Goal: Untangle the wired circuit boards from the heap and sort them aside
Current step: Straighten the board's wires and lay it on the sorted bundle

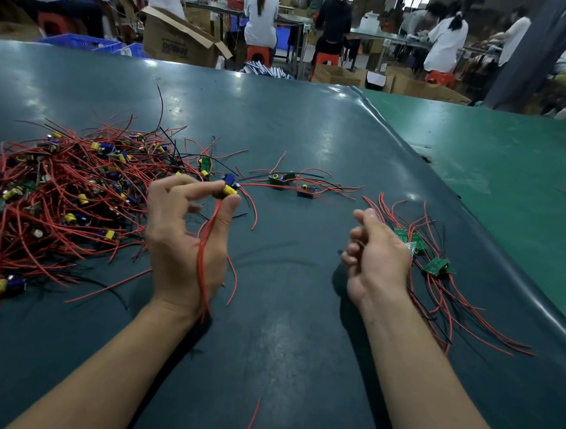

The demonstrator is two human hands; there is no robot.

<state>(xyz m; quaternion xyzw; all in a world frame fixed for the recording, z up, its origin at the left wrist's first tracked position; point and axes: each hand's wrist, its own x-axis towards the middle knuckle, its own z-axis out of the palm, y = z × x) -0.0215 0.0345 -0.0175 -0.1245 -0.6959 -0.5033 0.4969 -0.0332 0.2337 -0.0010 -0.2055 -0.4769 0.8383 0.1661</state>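
Note:
A big heap of circuit boards [61, 195] with red and black wires covers the table's left side. My left hand [183, 240] pinches one wired board [229, 189] with yellow and blue parts between thumb and fingers; its red wires run down across my palm. My right hand [377, 256] hovers loosely curled, holding nothing, just left of a sorted group of green boards [435, 262] whose red wires trail toward me. Two more loose boards [284, 180] lie beyond my hands at table centre.
The dark mat-covered table [280, 351] meets a lighter green surface [502, 158] at right. A stray red wire [249, 423] lies near the front. Beyond the far edge are cardboard boxes [180, 41], blue crates and seated people at other benches.

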